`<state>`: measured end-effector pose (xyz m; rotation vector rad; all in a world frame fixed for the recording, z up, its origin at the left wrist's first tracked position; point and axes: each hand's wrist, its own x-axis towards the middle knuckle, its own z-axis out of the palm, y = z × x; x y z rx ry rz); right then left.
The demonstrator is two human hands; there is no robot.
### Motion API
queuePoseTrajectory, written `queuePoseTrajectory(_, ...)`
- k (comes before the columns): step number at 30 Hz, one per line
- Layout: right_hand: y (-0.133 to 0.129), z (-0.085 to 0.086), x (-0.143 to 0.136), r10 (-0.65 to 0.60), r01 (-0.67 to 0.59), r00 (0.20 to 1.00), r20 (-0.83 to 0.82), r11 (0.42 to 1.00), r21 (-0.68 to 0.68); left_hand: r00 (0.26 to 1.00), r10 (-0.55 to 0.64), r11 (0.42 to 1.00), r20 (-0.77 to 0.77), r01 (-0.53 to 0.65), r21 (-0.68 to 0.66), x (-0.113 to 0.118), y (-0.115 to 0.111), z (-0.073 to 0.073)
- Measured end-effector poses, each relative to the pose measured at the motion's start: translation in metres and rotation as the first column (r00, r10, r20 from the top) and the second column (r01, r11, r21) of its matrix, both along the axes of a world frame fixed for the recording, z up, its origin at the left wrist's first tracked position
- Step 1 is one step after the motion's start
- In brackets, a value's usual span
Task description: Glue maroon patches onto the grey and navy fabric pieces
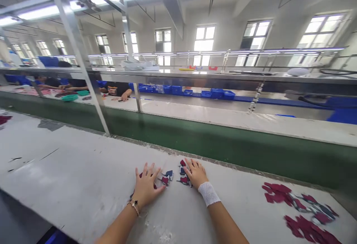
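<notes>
My left hand [147, 187], with a bracelet at the wrist, lies spread over dark red pieces on the white table [92, 184]; most of what is beneath it is hidden. Just right of its fingers are a blue piece [168, 174] and a dark red piece [165, 180] with pale edges. My right hand [196, 173], with a white mesh band at the wrist, has its fingers apart, touching the right side of a small group of dark red [184, 180] and blue pieces. A gap of bare table separates the two groups.
More dark red pieces [279, 193] and mixed red, blue and white pieces [320, 212] lie at the right. A green belt channel [195, 140] runs behind the table. A metal post [83, 65] stands left. People sit across, near green trays [69, 98].
</notes>
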<state>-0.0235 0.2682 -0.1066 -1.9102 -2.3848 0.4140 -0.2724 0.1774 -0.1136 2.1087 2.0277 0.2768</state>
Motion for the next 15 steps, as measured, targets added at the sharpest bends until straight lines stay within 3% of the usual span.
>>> queuePoseTrajectory(5,-0.002,-0.003,-0.071,0.201,-0.201,0.979,-0.018,0.980,-0.009,0.986,0.167,0.986,0.020,-0.167,-0.027,-0.012,-0.034,-0.007)
queuePoseTrajectory(9,-0.023,-0.007,-0.129,0.315,-0.316,0.947,-0.066,0.949,-0.013,0.961,0.275,0.961,0.009,-0.274,-0.040,-0.018,-0.062,-0.011)
queuePoseTrajectory(12,-0.057,-0.008,-0.174,0.401,-0.408,0.909,-0.118,0.912,-0.042,0.912,0.409,0.911,-0.043,-0.410,-0.043,-0.036,-0.105,-0.010)
queuePoseTrajectory(15,-0.110,-0.003,-0.220,0.526,-0.544,0.833,-0.171,0.835,-0.083,0.823,0.558,0.826,-0.105,-0.563,-0.029,-0.062,-0.173,-0.006)
